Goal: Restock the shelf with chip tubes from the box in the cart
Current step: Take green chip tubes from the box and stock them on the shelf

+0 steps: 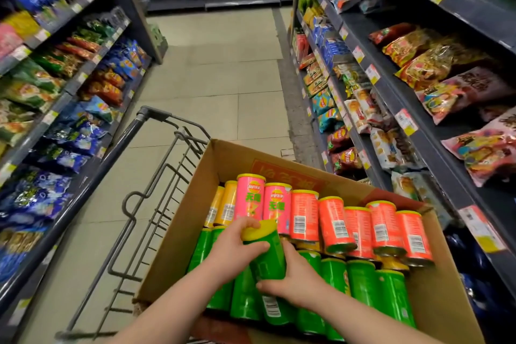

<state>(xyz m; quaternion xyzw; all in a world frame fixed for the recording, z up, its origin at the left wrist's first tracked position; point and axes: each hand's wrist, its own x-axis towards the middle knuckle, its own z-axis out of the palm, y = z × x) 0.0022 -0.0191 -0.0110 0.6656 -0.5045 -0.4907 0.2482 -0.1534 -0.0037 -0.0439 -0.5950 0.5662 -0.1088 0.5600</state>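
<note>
Green and topped with a yellow lid, the chip tube (266, 253) in hand sits over the near-left part of the cardboard box (173, 232), raised clear of the row of green tubes (391, 296) lying along the box's near side; its long axis is tilted, lid end up and toward the box's far wall, base end down toward the person.

From the head view, both hands are on this one tube; the left hand (234, 248) comes in from the box's near-left corner, fingers curled over the lid rim and thumb laid across the upper body; the right hand (293, 279) comes in from the near edge and wraps the lower body, thumb pressed on the side facing the camera, the other fingers hidden behind the tube; neither hand is nearer, since both are clamped on it.

Beyond the held tube, in the box's far half, pink tubes (250, 195), yellow tubes (223, 204) and orange-red tubes (360, 227) lean against the far wall; the box rests in the wire cart (156, 176).

Shelves (418, 131) of snack bags rise just to the right of the box, and more stand to its left past the cart; no tubes show on either, so the target shelf cannot be told; probably the tube must come up along its own axis before swinging sideways.
</note>
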